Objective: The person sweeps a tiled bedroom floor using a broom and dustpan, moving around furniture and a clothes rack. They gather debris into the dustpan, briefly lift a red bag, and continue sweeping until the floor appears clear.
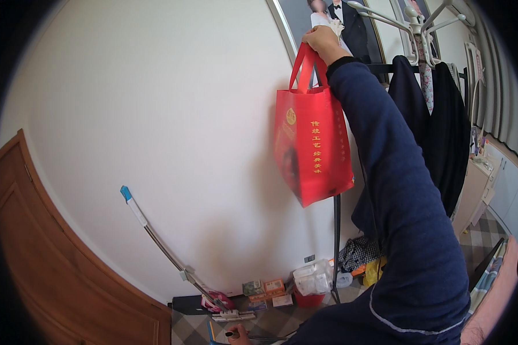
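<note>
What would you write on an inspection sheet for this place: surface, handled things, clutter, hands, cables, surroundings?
Surface: grey checked floor, partly covered.
Handled things: red bag, hanging by its handles.
Clutter: boxes and white packages along the pale wall; flat mop, leaning.
Right hand: raised, closed on the handles.
Left hand: at the lower edge, partly cut off; grip unclear.
Cables: nothing seen for certain.
Surroundings: brown door, coat rack with dark garments.

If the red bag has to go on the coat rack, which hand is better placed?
Right, I think. The right hand holds the red bag by its handles, raised beside the coat rack. The left hand is far lower and seems to be gripping a rod.
</note>
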